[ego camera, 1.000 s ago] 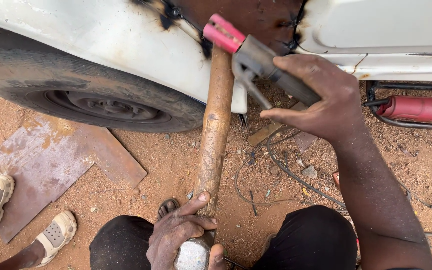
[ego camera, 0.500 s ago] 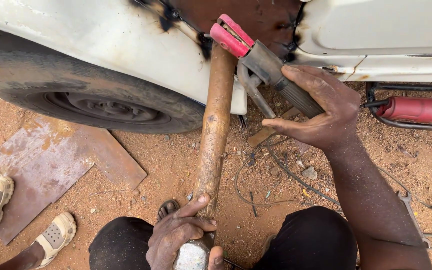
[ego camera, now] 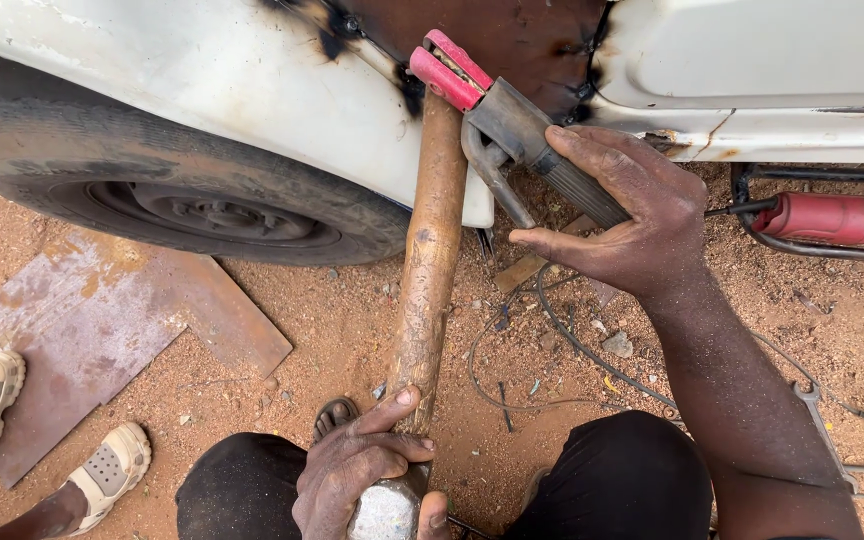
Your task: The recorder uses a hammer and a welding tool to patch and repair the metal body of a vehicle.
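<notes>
Rusty and brown, the long pipe [ego camera: 430,260] ran up the middle of the frame from the bottom edge, where the left hand [ego camera: 362,470] clenched its grip round the lower end. Higher, right of centre, the right hand [ego camera: 627,215] grasped the welding clamp [ego camera: 497,110], whose red tips touched the pipe's top against the white car body [ego camera: 252,80] above the tyre [ego camera: 182,200].
</notes>
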